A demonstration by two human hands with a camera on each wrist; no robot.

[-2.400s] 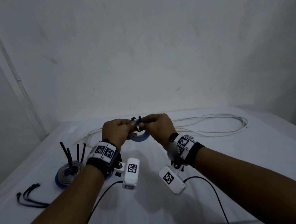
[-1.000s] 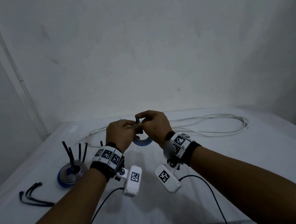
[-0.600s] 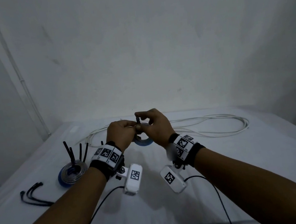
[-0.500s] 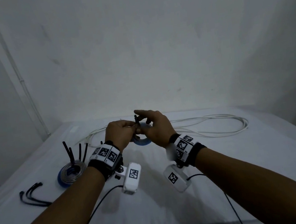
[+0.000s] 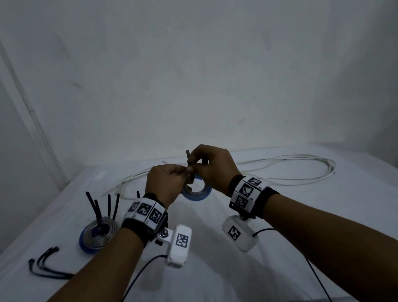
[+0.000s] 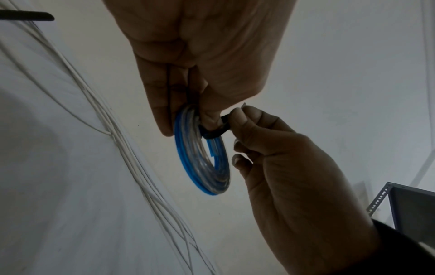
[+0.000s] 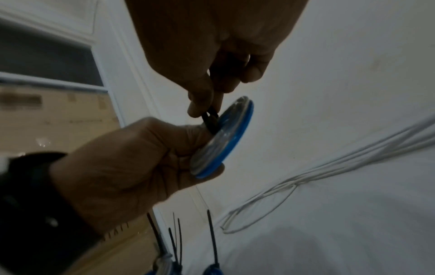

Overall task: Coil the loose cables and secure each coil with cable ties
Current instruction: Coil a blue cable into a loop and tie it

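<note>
Above the middle of the table I hold a small coil of blue and clear cable. My left hand grips its top edge, fingers curled round the strands. A black cable tie is looped round the coil beside those fingers. My right hand pinches the tie between thumb and fingers, and the tie's tail sticks up above the knuckles. In the right wrist view the coil hangs edge-on against the left palm.
A tied blue and clear coil with several black tie tails standing up lies at the left. Loose black cable ties lie near the left front. A long white cable sprawls across the back of the table.
My right hand has risen a little with the tie, so the black tail now stands higher above the hands. The left hand keeps the coil in place.
</note>
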